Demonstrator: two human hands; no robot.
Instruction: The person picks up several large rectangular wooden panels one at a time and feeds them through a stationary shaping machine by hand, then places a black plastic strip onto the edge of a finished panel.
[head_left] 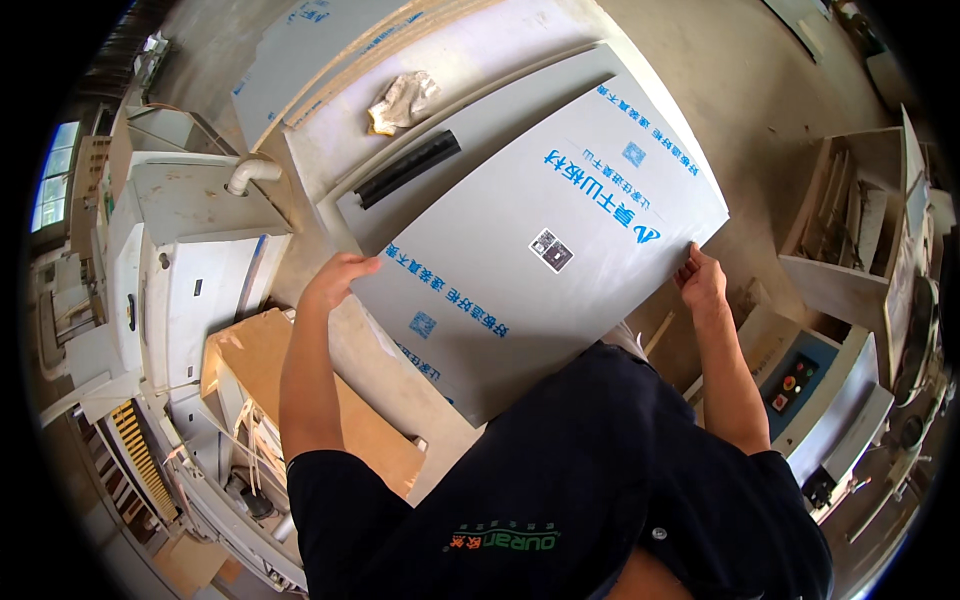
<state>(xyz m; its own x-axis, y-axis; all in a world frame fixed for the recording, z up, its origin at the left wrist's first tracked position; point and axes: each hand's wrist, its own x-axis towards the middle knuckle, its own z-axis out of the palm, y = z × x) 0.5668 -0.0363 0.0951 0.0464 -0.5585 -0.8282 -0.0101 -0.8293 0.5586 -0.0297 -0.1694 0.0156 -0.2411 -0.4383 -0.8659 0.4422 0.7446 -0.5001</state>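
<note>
"What does the left hand do?"
"Its arm reaches out, and it grips the big gray board by one edge."
"Where's that?"
"Between both hands."
"The right hand?"
"Fingers curled, gripping the other edge."

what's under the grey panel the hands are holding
Past the upper-left edge of the held panel, part of a second grey board shows, with a black strip on it; a pale tabletop shows too. Whatever else lies beneath is covered.
</note>
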